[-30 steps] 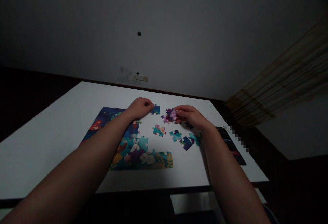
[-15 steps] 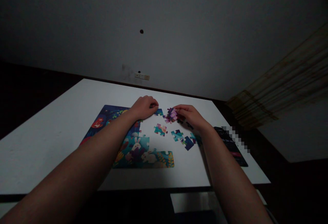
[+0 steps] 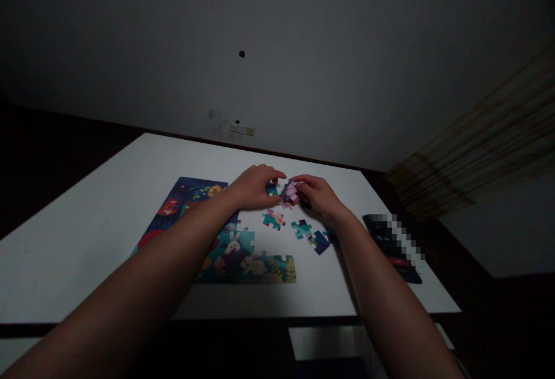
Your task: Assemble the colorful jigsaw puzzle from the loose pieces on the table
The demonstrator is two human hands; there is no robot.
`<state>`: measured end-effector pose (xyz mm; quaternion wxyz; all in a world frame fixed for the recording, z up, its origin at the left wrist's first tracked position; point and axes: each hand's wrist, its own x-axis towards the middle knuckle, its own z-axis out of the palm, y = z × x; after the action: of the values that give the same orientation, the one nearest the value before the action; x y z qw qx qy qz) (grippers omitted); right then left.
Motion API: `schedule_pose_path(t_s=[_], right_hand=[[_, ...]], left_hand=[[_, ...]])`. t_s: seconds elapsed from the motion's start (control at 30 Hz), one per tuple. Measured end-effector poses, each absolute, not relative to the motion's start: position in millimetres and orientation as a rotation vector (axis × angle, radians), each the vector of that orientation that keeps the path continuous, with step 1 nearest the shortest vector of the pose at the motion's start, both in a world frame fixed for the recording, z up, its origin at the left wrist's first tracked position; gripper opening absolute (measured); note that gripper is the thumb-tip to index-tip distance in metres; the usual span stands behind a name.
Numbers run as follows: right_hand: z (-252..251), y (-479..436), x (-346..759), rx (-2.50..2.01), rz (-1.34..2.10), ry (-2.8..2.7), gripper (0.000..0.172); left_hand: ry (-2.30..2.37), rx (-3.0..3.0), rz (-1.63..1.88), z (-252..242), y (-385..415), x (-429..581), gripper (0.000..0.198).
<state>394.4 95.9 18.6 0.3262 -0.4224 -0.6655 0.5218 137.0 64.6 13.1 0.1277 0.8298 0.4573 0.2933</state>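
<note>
A purple jigsaw puzzle piece [image 3: 290,192] is tilted up off the table, pinched in the fingers of my right hand [image 3: 315,195]. My left hand [image 3: 259,187] is beside its left edge, thumb and forefinger spread apart; I cannot tell whether the thumb touches it. A blue-green piece [image 3: 272,189] shows partly behind my left fingers. Nearer to me lie a pink and teal piece [image 3: 273,219], a teal piece [image 3: 301,229] and a dark blue piece [image 3: 319,242]. The partly joined puzzle [image 3: 234,252], with white rabbits, lies under my left forearm, which hides much of it.
The white table [image 3: 99,217] stands near a grey wall with a socket strip [image 3: 241,130]. A dark printed card or box [image 3: 392,249], partly blurred out, lies at the table's right side. A patterned curtain [image 3: 455,148] hangs at the right.
My left hand has moved right and its thumb and forefinger have spread beside the purple piece. My right hand has shifted slightly left, keeping hold of that piece.
</note>
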Motion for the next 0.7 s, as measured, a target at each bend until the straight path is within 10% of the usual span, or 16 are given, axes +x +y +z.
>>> schedule_pose_path(t_s=[0.27, 0.7], right_hand=[[14, 89, 382, -0.978, 1.475, -1.699, 0.061], [13, 91, 385, -1.061, 1.359, -1.943, 0.033]], left_hand=[[1.341, 2.422, 0.861, 11, 66, 139, 0.065], [1.169, 1.684, 1.186, -4, 79, 138, 0.028]])
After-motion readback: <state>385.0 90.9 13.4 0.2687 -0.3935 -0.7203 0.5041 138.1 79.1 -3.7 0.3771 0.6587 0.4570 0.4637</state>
